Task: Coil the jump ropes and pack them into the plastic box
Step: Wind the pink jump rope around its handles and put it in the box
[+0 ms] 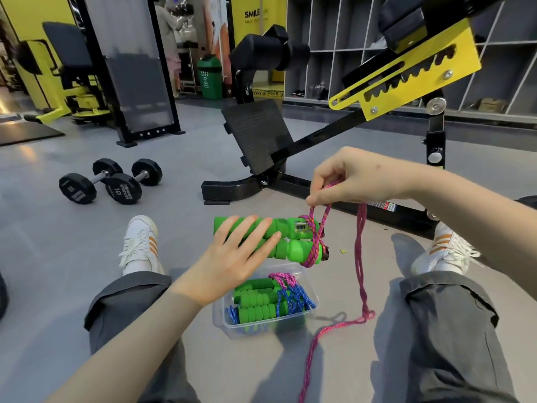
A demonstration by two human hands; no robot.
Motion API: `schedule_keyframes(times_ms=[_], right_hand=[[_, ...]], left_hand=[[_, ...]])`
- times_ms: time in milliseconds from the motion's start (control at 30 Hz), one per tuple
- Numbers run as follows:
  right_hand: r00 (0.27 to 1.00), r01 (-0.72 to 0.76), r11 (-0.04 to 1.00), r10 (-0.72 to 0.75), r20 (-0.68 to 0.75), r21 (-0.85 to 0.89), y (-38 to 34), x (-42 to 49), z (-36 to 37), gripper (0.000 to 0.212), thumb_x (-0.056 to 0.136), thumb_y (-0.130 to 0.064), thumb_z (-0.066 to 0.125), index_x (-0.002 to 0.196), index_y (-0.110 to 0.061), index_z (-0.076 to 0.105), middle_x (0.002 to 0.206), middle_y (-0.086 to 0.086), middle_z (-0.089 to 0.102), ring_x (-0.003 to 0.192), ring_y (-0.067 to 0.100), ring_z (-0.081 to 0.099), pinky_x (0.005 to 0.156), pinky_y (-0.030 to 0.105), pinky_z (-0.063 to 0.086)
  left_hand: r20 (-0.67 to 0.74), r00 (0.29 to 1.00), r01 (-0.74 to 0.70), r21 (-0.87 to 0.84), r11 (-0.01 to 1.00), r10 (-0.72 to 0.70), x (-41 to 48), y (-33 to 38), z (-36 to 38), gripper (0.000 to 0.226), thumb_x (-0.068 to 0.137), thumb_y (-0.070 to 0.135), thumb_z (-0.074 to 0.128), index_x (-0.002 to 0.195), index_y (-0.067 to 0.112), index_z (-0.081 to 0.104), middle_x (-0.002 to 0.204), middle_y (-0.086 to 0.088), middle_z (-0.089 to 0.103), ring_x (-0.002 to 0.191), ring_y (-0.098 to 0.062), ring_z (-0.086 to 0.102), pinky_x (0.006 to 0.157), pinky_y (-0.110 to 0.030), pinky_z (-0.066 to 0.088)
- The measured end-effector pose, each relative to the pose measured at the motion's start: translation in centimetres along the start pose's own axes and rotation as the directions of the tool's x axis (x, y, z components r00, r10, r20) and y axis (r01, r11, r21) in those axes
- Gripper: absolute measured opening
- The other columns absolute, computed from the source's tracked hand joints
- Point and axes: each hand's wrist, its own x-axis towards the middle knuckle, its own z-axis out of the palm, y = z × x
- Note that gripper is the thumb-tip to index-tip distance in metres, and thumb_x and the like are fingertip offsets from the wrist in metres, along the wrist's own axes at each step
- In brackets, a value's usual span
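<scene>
Between the person's outstretched legs, above the grey gym floor (pixel 87 234), the pink jump rope (pixel 360 257) is being wound around its two green foam handles (pixel 290 237), which are lying side by side in the air just over the plastic box (pixel 232 321). The left hand (pixel 232 257) is gripping the pair of handles around their middle, fingers laid over the foam. The right hand (pixel 348 178) is pinching a loop of the pink cord and lifting it above the handle ends, where a few turns are already crossing. The rest of the cord is hanging slack and trailing over the floor toward the near edge.

The cord looks light, limp and braided, so it will likely slip loose unless each turn is being pulled snug; the foam handles look soft and grippy, and seem the best place to hold the bundle. The trailing tail could snag on the right trouser leg (pixel 436 330) or shoe (pixel 441 251).

Inside the clear box, other green-handled ropes (pixel 261 301) with blue and pink cords are already filling most of the space, so room is looking tight. A black bench frame (pixel 290 181) is standing just beyond the hands, and two dumbbells (pixel 110 181) are lying well apart toward the far left.
</scene>
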Motion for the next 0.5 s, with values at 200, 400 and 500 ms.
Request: schedule_keyframes(times_ms=[200,400,500], right_hand=[[0.974,-0.118,0.984,0.088,0.21,0.132,0.4,0.5,-3.3,0.027,0.08,-0.031,0.063,0.086,-0.005,0.067,0.062,0.012,0.042,0.054,0.018,0.035,0.05,0.022,0.033],[0.983,-0.121,0.959,0.153,-0.105,0.257,4.3,1.9,-1.6,0.014,0.088,-0.015,0.061,0.085,-0.002,0.067,0.052,-0.011,0.053,0.045,0.003,0.039,0.05,0.02,0.036],[0.965,-0.122,0.919,0.198,-0.172,0.375,6.2,1.9,0.3,0.023,0.085,-0.023,0.064,0.085,-0.001,0.066,0.063,0.005,0.045,0.048,0.007,0.037,0.049,0.019,0.036]], left_hand=[[0.022,0.998,-0.051,-0.069,0.996,0.052,-0.6,1.0,-0.2,0.034,0.098,0.004,0.04,0.13,0.008,0.05,0.127,-0.018,0.051,0.113,-0.034,0.049,0.097,-0.047,0.036],[-0.039,0.999,-0.02,-0.078,0.997,0.017,0.2,1.8,-1.1,0.038,0.093,0.001,0.045,0.13,0.01,0.051,0.129,-0.016,0.049,0.115,-0.033,0.05,0.101,-0.046,0.035],[-0.09,0.996,0.005,-0.086,0.996,-0.013,1.2,1.7,-1.7,0.042,0.089,0.003,0.049,0.131,0.011,0.051,0.13,-0.016,0.049,0.115,-0.032,0.05,0.099,-0.046,0.037]])
